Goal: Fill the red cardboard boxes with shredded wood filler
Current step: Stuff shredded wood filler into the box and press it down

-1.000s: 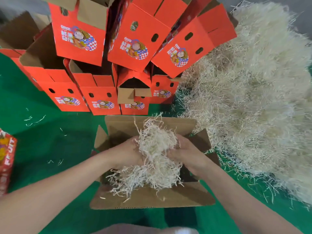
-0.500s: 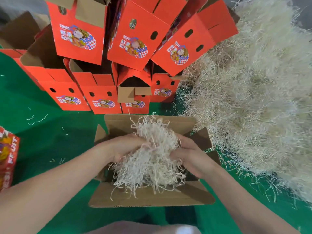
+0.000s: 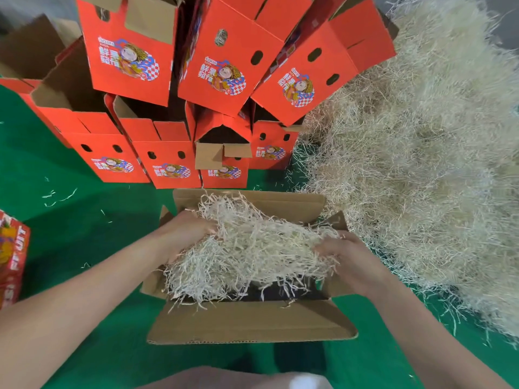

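Both ends of the filler wad (image 3: 252, 248) are grasped, left hand (image 3: 186, 234) and right hand (image 3: 348, 259), over the open box (image 3: 247, 321). Loose pile (image 3: 421, 164) just right of it.

An open box (image 3: 250, 321) stands in the middle on the green surface (image 3: 84, 220), with its brown flaps folded outward. A clump of shredded wood filler (image 3: 252, 248) lies across its opening and hangs a little over the near edge. The left hand (image 3: 182, 234) curls its fingers on the left side of the clump. The right hand (image 3: 351, 256) touches the right side; its fingertips are hidden among the strands, so perhaps it grips, I cannot tell. Behind the box, red boxes (image 3: 168, 153) are stacked in two layers. A large pile of filler (image 3: 421, 150) fills the right side.
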